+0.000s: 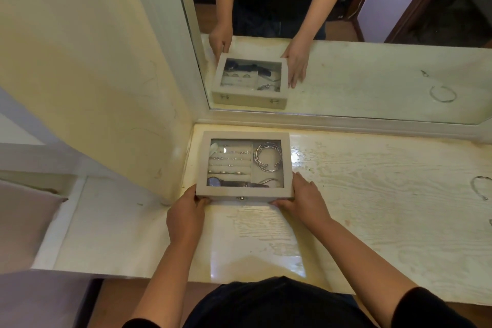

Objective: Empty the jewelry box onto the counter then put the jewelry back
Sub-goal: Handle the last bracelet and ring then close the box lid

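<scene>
Left hand [186, 217] grips the jewelry box [239, 191] at its near-left corner; right hand [306, 200] clamps the near-right; box lies lid-down-shut in the counter's [372, 194] far-left corner, near the mirror [346, 61]; rigid, probably light, glass pane fragile; best held by the frame, clasp [241, 198] facing front.

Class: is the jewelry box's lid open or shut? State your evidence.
Shut: the jewelry box lid lies flat, front clasp meeting the base, bangles seen through its window.
</scene>
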A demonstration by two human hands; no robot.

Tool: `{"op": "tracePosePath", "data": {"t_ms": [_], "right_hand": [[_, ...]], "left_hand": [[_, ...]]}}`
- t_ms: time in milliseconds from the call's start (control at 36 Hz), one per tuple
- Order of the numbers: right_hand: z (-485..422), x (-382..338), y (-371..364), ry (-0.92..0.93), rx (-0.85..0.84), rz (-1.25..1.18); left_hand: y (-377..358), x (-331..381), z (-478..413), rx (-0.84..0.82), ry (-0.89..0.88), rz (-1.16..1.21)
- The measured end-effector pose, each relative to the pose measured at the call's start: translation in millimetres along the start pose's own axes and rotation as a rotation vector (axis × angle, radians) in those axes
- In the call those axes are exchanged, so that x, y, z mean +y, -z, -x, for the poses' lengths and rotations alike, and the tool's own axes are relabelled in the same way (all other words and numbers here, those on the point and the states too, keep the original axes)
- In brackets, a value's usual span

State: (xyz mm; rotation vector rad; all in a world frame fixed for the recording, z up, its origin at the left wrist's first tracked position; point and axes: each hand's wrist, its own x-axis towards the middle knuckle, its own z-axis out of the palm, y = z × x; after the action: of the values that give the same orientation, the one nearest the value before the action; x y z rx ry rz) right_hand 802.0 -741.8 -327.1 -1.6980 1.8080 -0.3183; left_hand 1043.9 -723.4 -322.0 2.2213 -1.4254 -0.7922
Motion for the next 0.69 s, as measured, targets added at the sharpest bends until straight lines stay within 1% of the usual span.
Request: {"op": "tracePosePath", "data": {"t_ms": [167, 306, 472, 583, 694], "right_hand": [[-12.5, -15.4, -0.9, -0.041, -0.036, 0.014], [-19.2, -24.5, -3.8, -0.053, -0.042, 0.039], [-26.7, -33.6, -6.8, -0.072, -0.042, 0.129], [-33.2, -39.1, -7.6, -0.098, -0.028, 0.204], [-37.4, -40.7, -7.3, -0.078, 0.004, 0.255]], "left_hand": [[1.4, 5.9, -10.6, 0.086, 0.079, 0.004], [2.9, 10.2, -20.8, 0.096, 0.145, -0.035], [3.3, 14.9, -27.7, 0.157, 0.21, -0.072], [2.0, 15.9, -31.1, 0.181, 0.224, -0.076], [0.2, 16.1, -33.3, 0.203, 0.233, -0.068]]}}
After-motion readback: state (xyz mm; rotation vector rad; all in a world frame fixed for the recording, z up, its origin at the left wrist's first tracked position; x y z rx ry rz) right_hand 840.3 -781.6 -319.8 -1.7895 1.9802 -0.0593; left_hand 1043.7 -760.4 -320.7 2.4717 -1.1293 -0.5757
